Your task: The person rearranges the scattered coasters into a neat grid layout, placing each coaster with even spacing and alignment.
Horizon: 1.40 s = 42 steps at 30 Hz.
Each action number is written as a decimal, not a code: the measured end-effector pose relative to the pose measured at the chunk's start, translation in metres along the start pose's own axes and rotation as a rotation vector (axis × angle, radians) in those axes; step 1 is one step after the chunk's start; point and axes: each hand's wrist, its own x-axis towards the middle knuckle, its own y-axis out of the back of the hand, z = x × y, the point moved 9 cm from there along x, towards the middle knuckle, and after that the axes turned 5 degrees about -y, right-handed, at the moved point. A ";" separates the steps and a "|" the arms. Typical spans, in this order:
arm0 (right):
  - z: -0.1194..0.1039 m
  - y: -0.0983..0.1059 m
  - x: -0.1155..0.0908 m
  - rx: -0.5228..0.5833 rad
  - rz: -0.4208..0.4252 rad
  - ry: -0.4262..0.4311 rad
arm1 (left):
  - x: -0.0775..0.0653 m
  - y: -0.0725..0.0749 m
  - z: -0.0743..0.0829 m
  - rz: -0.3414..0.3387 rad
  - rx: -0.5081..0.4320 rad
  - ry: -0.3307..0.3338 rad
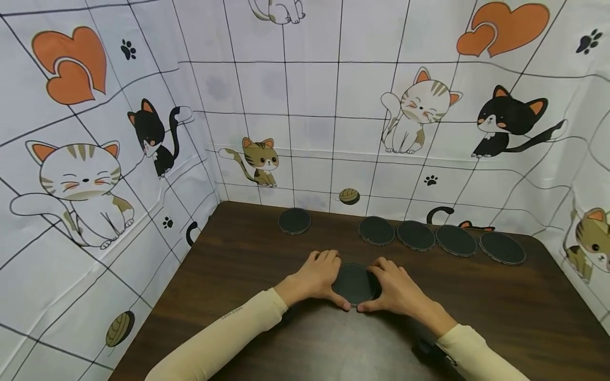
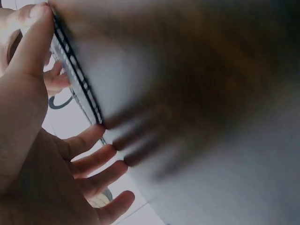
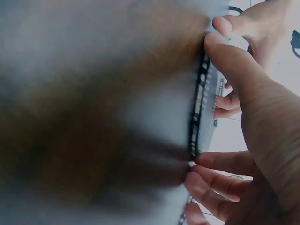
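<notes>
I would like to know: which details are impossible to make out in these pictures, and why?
Head view: underside of the dark, round, pale-rimmed disc between left hand and right hand; the disc itself hides it.
Head view: dark lettering on the cream left sleeve; too small to read.
Head view: head of the topmost white printed cat; cut off by the upper edge.
Left wrist view: grain of the brown wooden table; blurred, out of focus.

Left sleeve (image 1: 221, 334) — lettering (image 1: 232, 312), illegible
</notes>
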 end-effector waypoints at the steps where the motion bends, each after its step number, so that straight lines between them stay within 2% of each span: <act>1: 0.000 0.001 0.003 0.020 -0.019 -0.004 | -0.001 0.001 -0.003 -0.012 -0.032 -0.005; 5: 0.003 0.009 0.015 0.084 -0.079 -0.033 | -0.010 0.010 -0.020 -0.036 -0.174 -0.016; 8: 0.002 0.019 0.031 0.085 -0.084 -0.021 | -0.016 0.021 -0.045 -0.004 -0.231 0.015; 14: -0.012 0.033 0.075 0.092 -0.073 0.041 | -0.021 0.040 -0.113 0.119 -0.198 0.144; 19: -0.025 0.024 0.107 0.124 -0.098 0.060 | -0.029 0.038 -0.153 0.146 -0.173 0.231; 22: -0.034 0.015 0.120 0.154 -0.126 0.064 | -0.034 0.031 -0.167 0.141 -0.195 0.255; 27: -0.050 -0.001 0.137 0.166 -0.167 0.063 | -0.046 0.011 -0.188 0.112 -0.221 0.323; 31: -0.054 -0.011 0.153 0.143 -0.186 0.047 | -0.050 -0.005 -0.206 0.099 -0.257 0.393; 34: -0.053 -0.020 0.165 0.129 -0.207 0.027 | -0.050 -0.014 -0.216 0.086 -0.296 0.422; 37: -0.049 -0.027 0.174 0.114 -0.224 0.007 | -0.048 -0.018 -0.222 0.080 -0.334 0.433; 42: -0.046 -0.030 0.190 0.085 -0.220 0.005 | -0.039 -0.015 -0.229 0.082 -0.352 0.444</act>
